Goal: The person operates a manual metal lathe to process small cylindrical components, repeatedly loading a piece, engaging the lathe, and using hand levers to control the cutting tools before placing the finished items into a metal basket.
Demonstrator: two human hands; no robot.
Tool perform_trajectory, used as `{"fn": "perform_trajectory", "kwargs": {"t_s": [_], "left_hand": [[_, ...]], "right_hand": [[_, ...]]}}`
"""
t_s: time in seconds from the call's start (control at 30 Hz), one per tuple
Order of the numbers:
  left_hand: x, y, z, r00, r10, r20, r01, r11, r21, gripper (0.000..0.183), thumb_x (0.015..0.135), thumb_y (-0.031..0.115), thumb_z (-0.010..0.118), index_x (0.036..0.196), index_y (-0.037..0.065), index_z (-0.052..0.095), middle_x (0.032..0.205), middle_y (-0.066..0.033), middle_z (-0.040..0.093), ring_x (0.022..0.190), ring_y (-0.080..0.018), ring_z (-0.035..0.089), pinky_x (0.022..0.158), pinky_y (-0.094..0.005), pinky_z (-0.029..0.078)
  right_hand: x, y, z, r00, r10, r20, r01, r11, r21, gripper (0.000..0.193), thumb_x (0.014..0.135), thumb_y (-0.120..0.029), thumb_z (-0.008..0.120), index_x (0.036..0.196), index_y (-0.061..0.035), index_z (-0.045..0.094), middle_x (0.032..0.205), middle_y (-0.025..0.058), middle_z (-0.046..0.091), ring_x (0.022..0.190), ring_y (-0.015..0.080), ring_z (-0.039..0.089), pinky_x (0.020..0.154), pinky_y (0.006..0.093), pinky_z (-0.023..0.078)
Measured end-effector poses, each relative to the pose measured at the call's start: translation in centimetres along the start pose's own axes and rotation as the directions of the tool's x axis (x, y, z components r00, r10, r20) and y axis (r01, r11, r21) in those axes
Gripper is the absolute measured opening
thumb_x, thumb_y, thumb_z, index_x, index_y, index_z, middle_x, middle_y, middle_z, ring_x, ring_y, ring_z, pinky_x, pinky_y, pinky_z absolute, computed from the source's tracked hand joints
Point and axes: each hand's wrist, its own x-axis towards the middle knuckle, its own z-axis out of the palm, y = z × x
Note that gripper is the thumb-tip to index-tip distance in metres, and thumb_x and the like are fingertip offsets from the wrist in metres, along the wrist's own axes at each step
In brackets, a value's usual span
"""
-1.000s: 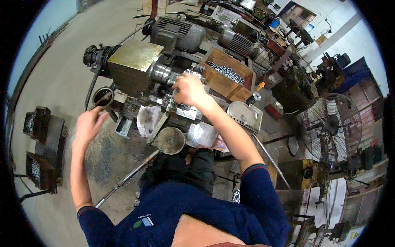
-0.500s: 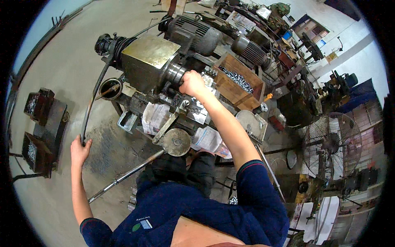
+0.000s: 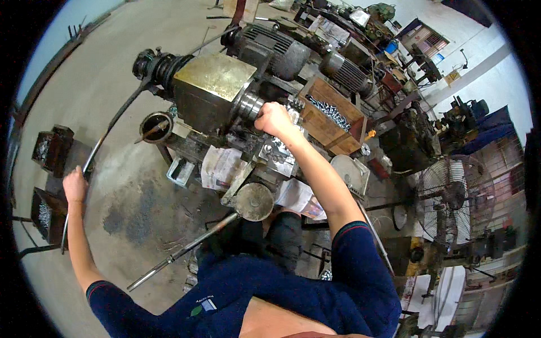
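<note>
My left hand (image 3: 75, 185), at the far left, is closed round a long dark metal lever (image 3: 115, 121). The lever runs up to the rear end of a lathe headstock (image 3: 205, 101) with a brassy top plate (image 3: 217, 75), and its free end sticks out below my fist. At the shiny round spindle nose (image 3: 248, 106) on the headstock's right, my right hand (image 3: 274, 119) is closed, fingertips against its front. Whatever those fingers hold is hidden. Below that hand sits the tool slide (image 3: 276, 155), with small metal pieces on it.
A wooden box (image 3: 332, 115) of shiny metal parts stands right of the spindle. Nearer me are a round metal disc (image 3: 254, 201) and a long bar handle (image 3: 183, 250). Dark bins (image 3: 48, 214) of parts stand at left, a round pot (image 3: 156, 127) beside the headstock, a large fan (image 3: 453, 194) at right.
My left hand has swung the lever outward to the left, away from the machine. My right hand stays at the spindle nose. The whole view has shifted slightly.
</note>
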Motion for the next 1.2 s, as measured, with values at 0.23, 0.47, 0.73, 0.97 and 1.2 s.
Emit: {"fn": "perform_trajectory", "kwargs": {"t_s": [0.23, 0.47, 0.73, 0.97, 1.2], "left_hand": [[1.6, 1.5, 0.3, 0.944, -0.246, 0.218, 0.298, 0.921, -0.250, 0.034, 0.076, 0.020, 0.061, 0.105, 0.004, 0.056, 0.090, -0.0179, 0.061, 0.085, -0.0349, 0.059, 0.073, -0.0439, 0.047], [0.2, 14.1, 12.2, 0.894, -0.099, 0.438, 0.433, 0.447, -0.783, 0.041, 0.076, 0.024, 0.061, 0.109, 0.000, 0.056, 0.089, -0.0159, 0.064, 0.084, -0.0261, 0.061, 0.072, -0.0365, 0.047], [3.7, 30.1, 10.6, 0.833, 0.408, 0.373, -0.283, 0.894, -0.346, 0.021, 0.068, 0.021, 0.066, 0.086, 0.012, 0.059, 0.083, -0.0118, 0.064, 0.083, -0.0310, 0.062, 0.070, -0.0427, 0.048], [4.8, 29.1, 4.8, 0.876, 0.322, 0.360, -0.144, 0.885, -0.443, 0.027, 0.070, 0.020, 0.064, 0.096, 0.013, 0.064, 0.086, -0.0113, 0.064, 0.083, -0.0304, 0.061, 0.072, -0.0399, 0.049], [-0.8, 25.1, -5.1, 0.687, 0.546, 0.479, 0.140, 0.547, -0.826, 0.037, 0.075, 0.022, 0.065, 0.107, 0.004, 0.060, 0.093, -0.0158, 0.065, 0.082, -0.0240, 0.063, 0.074, -0.0350, 0.049]], "right_hand": [[-3.8, -1.0, -3.7, 0.932, -0.306, -0.197, 0.306, 0.952, -0.031, 0.027, 0.052, -0.018, 0.064, 0.076, -0.0041, 0.067, 0.095, 0.0137, 0.061, 0.088, 0.0329, 0.054, 0.087, 0.0407, 0.043], [-17.4, 6.8, -7.9, 0.907, -0.123, -0.403, 0.194, 0.971, 0.140, 0.034, 0.056, -0.016, 0.065, 0.088, -0.0043, 0.066, 0.103, 0.0160, 0.060, 0.094, 0.0342, 0.054, 0.081, 0.0403, 0.045], [-38.6, 17.3, -8.2, 0.794, 0.577, -0.191, -0.567, 0.816, 0.110, 0.032, 0.056, -0.016, 0.062, 0.085, -0.0032, 0.067, 0.088, 0.0178, 0.063, 0.085, 0.0353, 0.059, 0.077, 0.0383, 0.047], [-51.3, 27.1, -6.1, 0.320, 0.942, -0.103, -0.935, 0.295, -0.198, 0.055, 0.062, -0.021, 0.063, 0.115, -0.0088, 0.056, 0.111, 0.0158, 0.058, 0.107, 0.0307, 0.053, 0.093, 0.0381, 0.040], [-55.9, 28.6, -2.5, 0.267, 0.939, -0.219, -0.897, 0.159, -0.413, 0.033, 0.064, -0.020, 0.062, 0.090, -0.0015, 0.059, 0.098, 0.0179, 0.062, 0.093, 0.0318, 0.060, 0.082, 0.0393, 0.047]]}}
